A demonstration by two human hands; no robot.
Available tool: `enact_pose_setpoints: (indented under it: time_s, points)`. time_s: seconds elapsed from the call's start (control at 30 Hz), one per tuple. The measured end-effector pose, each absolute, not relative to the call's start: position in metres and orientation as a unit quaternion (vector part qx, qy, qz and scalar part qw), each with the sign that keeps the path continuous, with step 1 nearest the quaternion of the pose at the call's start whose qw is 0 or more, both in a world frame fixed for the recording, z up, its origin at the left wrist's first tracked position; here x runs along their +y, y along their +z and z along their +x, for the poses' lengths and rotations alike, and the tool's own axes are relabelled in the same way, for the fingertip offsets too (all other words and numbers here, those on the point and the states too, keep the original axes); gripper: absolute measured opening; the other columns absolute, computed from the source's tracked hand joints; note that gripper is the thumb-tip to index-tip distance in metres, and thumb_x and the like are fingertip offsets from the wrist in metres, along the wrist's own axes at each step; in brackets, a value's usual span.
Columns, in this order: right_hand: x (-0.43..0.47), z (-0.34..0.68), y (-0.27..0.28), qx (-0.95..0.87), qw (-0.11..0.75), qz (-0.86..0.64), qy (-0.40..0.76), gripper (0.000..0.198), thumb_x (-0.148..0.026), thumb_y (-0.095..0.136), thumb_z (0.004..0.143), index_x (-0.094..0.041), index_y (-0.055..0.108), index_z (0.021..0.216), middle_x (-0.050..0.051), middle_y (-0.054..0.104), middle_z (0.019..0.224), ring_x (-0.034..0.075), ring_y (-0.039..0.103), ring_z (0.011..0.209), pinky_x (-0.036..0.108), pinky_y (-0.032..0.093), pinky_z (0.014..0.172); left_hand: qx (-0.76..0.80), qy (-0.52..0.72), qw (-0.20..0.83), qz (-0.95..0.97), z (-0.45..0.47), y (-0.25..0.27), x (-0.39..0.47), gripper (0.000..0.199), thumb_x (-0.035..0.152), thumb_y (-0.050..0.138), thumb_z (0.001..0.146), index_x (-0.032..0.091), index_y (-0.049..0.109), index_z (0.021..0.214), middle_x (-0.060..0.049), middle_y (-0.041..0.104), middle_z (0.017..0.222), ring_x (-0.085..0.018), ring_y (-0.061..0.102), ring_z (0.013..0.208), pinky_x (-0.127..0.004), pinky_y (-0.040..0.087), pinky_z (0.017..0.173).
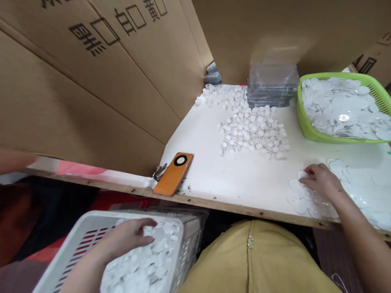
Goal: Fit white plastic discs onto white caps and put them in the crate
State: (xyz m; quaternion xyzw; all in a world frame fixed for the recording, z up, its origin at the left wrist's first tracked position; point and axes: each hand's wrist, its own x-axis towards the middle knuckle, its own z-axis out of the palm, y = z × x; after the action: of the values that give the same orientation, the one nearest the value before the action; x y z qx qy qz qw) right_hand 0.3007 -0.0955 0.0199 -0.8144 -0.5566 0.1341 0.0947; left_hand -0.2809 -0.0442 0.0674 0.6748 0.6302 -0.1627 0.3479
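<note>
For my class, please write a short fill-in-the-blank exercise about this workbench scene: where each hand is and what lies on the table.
1. The left hand reaches into a ______ slotted basket filled with white discs.
2. The right hand rests on flat white discs lying on the ______.
3. The phone near the table edge has an ______ back.
4. The basket at the far right is ______.

Missing words: white; table; orange; green

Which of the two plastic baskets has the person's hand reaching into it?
The white slatted plastic basket below the table edge; the left hand rests inside. The green mesh basket sits untouched on the table.
</note>
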Motion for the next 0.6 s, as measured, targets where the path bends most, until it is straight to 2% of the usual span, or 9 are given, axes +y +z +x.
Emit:
enact_pose_setpoints:
  time_s: [0.07, 0.17, 0.23, 0.3, 0.37, 0.47, 0.6]
  points:
    - [-0.091, 0.294, 0.021, -0.550, 0.114, -0.809, 0.174, 0.023, -0.040, 0.067, 0.065, -0.022, 0.058, 0.078, 0.003, 0.060, 0.080, 0.019, 0.058, 0.067, 0.030, 0.042, 0.058, 0.691, -0.141, 0.292, 0.646, -0.299, 0.069, -0.051, 0.044, 0.047, 0.064, 0.061, 0.019, 0.071, 0.095, -0.004, 0.068, 0.070, -0.028, 0.063, 0.069, -0.032, 0.046, 0.064]
    - [-0.083, 0.277, 0.025, -0.520, 0.197, -0.793, 0.250, 0.022, -0.042, 0.063, 0.069, -0.023, 0.056, 0.077, -0.001, 0.060, 0.066, 0.017, 0.057, 0.059, 0.029, 0.042, 0.056, 0.680, 0.009, 0.279, 0.678, -0.261, 0.073, -0.041, 0.044, 0.055, 0.056, 0.074, 0.020, 0.069, 0.098, -0.006, 0.071, 0.092, -0.027, 0.065, 0.086, -0.032, 0.049, 0.077]
    - [-0.079, 0.267, 0.025, -0.499, 0.258, -0.776, 0.287, 0.025, -0.044, 0.061, 0.072, -0.022, 0.059, 0.083, -0.001, 0.061, 0.067, 0.017, 0.059, 0.057, 0.029, 0.044, 0.055, 0.617, 0.114, 0.281, 0.727, -0.201, 0.072, -0.025, 0.035, 0.050, 0.053, 0.081, 0.020, 0.068, 0.090, -0.006, 0.070, 0.097, -0.024, 0.063, 0.091, -0.030, 0.048, 0.084]
    - [-0.078, 0.260, 0.023, -0.484, 0.299, -0.761, 0.312, 0.028, -0.044, 0.060, 0.074, -0.022, 0.061, 0.091, 0.000, 0.063, 0.070, 0.016, 0.061, 0.057, 0.028, 0.045, 0.053, 0.516, 0.167, 0.298, 0.785, -0.127, 0.063, -0.005, 0.027, 0.040, 0.051, 0.086, 0.018, 0.068, 0.088, -0.006, 0.068, 0.093, -0.020, 0.062, 0.088, -0.028, 0.048, 0.082]
    - [-0.079, 0.254, 0.020, -0.463, 0.331, -0.752, 0.333, 0.031, -0.044, 0.061, 0.074, -0.021, 0.062, 0.096, 0.000, 0.063, 0.073, 0.016, 0.062, 0.057, 0.027, 0.047, 0.052, 0.429, 0.183, 0.288, 0.837, -0.054, 0.051, 0.013, 0.023, 0.029, 0.053, 0.086, 0.020, 0.068, 0.101, -0.006, 0.065, 0.095, -0.018, 0.061, 0.087, -0.028, 0.048, 0.083]
    - [-0.087, 0.249, 0.017, -0.414, 0.381, -0.738, 0.372, 0.035, -0.045, 0.064, 0.072, -0.019, 0.062, 0.096, 0.001, 0.063, 0.071, 0.016, 0.063, 0.057, 0.027, 0.048, 0.051, 0.354, 0.144, 0.205, 0.901, 0.029, 0.033, 0.034, 0.035, 0.021, 0.056, 0.085, 0.022, 0.062, 0.120, -0.008, 0.060, 0.100, -0.022, 0.056, 0.095, -0.034, 0.046, 0.085]
    - [-0.099, 0.246, 0.017, -0.381, 0.409, -0.719, 0.413, 0.036, -0.047, 0.067, 0.069, -0.018, 0.062, 0.089, 0.000, 0.061, 0.066, 0.016, 0.062, 0.056, 0.026, 0.048, 0.049, 0.343, 0.087, 0.158, 0.922, 0.067, 0.022, 0.043, 0.024, 0.020, 0.054, 0.085, 0.021, 0.067, 0.105, -0.009, 0.058, 0.100, -0.024, 0.053, 0.096, -0.035, 0.045, 0.082]
